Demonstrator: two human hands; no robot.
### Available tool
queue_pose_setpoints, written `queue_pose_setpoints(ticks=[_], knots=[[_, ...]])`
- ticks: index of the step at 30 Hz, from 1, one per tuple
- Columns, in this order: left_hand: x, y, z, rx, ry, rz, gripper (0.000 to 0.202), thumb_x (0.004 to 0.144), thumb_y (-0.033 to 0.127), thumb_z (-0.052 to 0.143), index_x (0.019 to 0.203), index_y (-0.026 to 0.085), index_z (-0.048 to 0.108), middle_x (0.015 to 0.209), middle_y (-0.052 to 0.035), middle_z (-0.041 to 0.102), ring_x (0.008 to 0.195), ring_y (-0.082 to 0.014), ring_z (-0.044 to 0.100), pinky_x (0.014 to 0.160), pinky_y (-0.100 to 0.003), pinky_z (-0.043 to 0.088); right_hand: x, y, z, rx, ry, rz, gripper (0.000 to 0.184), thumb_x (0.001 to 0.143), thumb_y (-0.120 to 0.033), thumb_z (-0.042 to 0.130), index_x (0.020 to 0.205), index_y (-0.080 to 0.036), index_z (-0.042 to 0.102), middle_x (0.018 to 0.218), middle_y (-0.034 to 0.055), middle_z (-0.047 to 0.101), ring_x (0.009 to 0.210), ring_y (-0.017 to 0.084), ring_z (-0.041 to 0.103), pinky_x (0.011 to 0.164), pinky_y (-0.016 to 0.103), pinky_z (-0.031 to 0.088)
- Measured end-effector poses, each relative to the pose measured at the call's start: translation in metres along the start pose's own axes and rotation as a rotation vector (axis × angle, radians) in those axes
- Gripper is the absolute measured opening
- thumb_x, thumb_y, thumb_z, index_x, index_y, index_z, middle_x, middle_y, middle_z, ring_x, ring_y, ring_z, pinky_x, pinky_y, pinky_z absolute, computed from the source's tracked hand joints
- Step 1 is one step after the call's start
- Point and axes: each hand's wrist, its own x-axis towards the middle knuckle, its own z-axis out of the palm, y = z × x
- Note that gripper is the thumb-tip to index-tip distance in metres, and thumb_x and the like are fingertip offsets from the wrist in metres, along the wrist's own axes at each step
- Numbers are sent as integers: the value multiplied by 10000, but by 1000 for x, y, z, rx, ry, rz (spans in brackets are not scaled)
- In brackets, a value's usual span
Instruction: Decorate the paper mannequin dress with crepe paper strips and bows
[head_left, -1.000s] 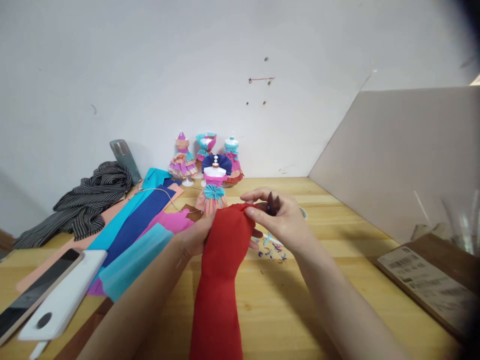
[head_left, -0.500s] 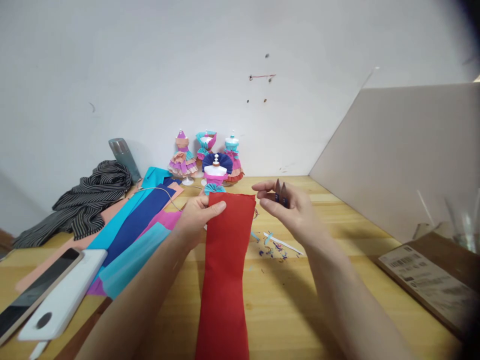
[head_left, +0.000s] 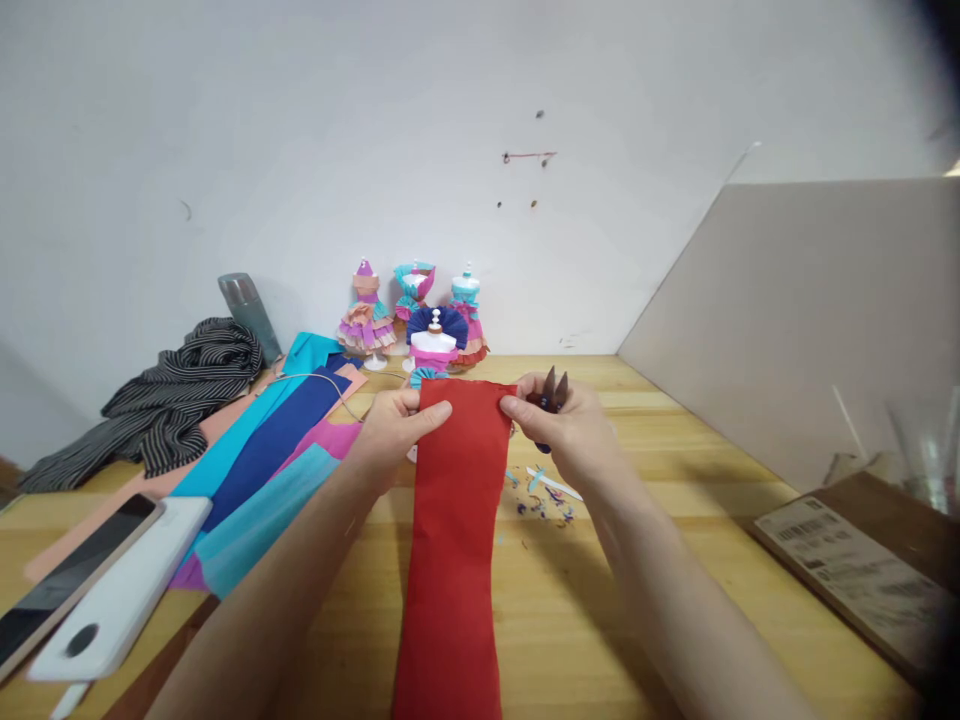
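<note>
A long strip of red crepe paper (head_left: 456, 530) hangs toward me, its top edge stretched between both hands. My left hand (head_left: 391, 432) pinches the top left corner, thumb in front. With thumb and forefinger, my right hand (head_left: 574, 428) grips the top right corner. Thread snips (head_left: 553, 392) also rest in my right hand, their two pointed blades sticking up, apart from the paper. Just behind the strip stands a small white dress form (head_left: 433, 346) with a navy pleated collar and pink band; the paper hides its lower part.
Three dressed forms, one a peach and purple dress (head_left: 366, 320), stand by the wall. Coloured paper sheets (head_left: 262, 450), a striped cloth (head_left: 187, 385), a phone (head_left: 75, 580) and a white power bank (head_left: 124, 600) lie left. Paper scraps (head_left: 547, 500) lie right; a cardboard box (head_left: 847, 560) sits far right.
My right hand has moved left and closed on the strip's top right corner, keeping the snips. My left hand still holds the left corner.
</note>
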Motion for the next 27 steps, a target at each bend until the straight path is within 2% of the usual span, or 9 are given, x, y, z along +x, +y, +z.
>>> queue_pose_setpoints(ticks=[3,6,8,10,13,17,20,24,27], knots=[[2,0,1,76,104,52,269,685,364,737,798,121,722,708,-51,702,606,-162,617,588,-280,479,-3,-3,-6,-94,58,-79,215,703,-347,644,798,-158,607,583,-27,511,500,96,416,469,243,317],[-2,4,5,336,294,231,226,702,345,695,633,133,657,577,-4,601,543,-128,530,522,-245,396,-12,-7,-9,-145,136,-231,148,802,-311,569,798,-171,619,615,-23,508,520,93,417,494,242,340],[-6,6,9,569,400,388,280,730,316,653,523,151,562,500,28,481,504,-96,436,497,-235,322,-20,-9,-5,-131,56,-276,163,830,-304,547,760,-176,619,613,-15,525,528,98,440,498,241,359],[-11,8,13,788,456,552,376,756,282,611,451,161,428,467,45,357,485,-75,336,494,-243,261,-24,-9,2,-124,-51,-273,158,816,-290,569,721,-175,621,599,-6,552,533,105,467,499,241,382],[-17,10,18,970,459,687,431,777,258,576,445,163,318,474,52,267,485,-69,257,500,-257,223,-22,-7,7,-92,-37,-254,116,753,-280,632,708,-173,624,610,3,595,546,115,512,518,249,424],[-18,8,18,920,409,585,330,799,293,561,506,161,489,484,48,311,499,-83,284,490,-248,247,-10,-5,-3,-63,140,-178,161,676,-302,696,732,-171,620,622,9,602,545,118,517,510,255,425],[-15,3,18,806,378,519,257,796,316,575,596,158,606,514,31,441,529,-102,390,510,-239,318,-4,-3,-8,-62,90,-118,208,653,-324,706,757,-167,617,631,3,581,527,110,491,494,257,401],[-14,0,17,640,347,428,223,779,362,611,718,160,684,613,5,590,599,-139,515,545,-247,397,-3,2,0,-109,36,-117,237,628,-330,709,760,-158,614,604,-22,529,511,97,432,487,254,358],[-14,1,15,454,240,306,295,751,443,649,782,154,699,680,-18,646,647,-172,578,571,-265,439,-4,4,5,-86,23,-114,214,622,-322,699,708,-166,579,580,-29,507,525,101,431,504,253,354]])
